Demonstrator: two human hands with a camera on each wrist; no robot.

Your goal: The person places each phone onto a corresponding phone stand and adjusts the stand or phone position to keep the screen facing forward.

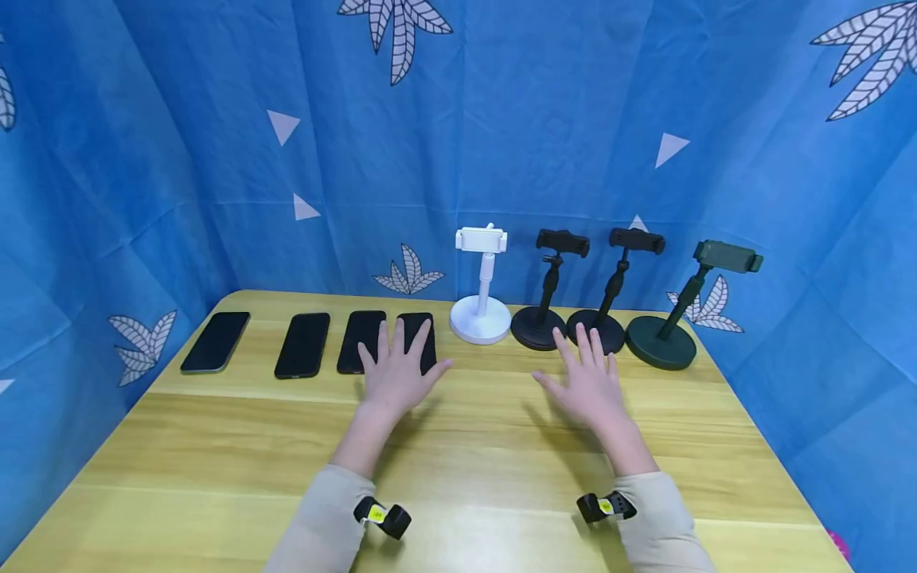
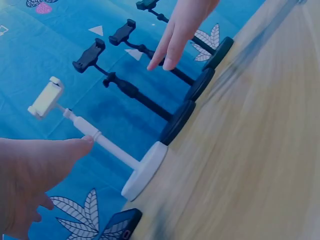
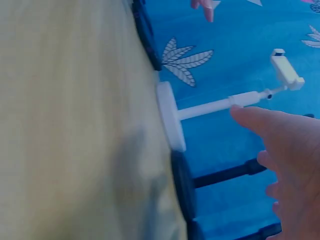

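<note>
My left hand [image 1: 396, 380], fingers spread, hovers over the table and overlaps two dark phones, one black phone [image 1: 360, 341] and another black phone [image 1: 415, 325], in the head view. With fingers straight, my right hand [image 1: 589, 383] is in front of two black phone stands, the left black stand [image 1: 550, 282] and the right black stand [image 1: 614, 286]. Neither hand holds anything. Between the hands, farther back, stands a white phone stand [image 1: 485, 278] with a round base. A dark green phone stand [image 1: 673, 318] is at the far right of the row.
Two more phones lie at the left, a black phone [image 1: 302, 345] and a phone with a pale edge [image 1: 216, 342]. The wooden table [image 1: 458, 454] meets a blue patterned curtain [image 1: 559, 119] behind and at both sides. Each wrist wears a strapped camera.
</note>
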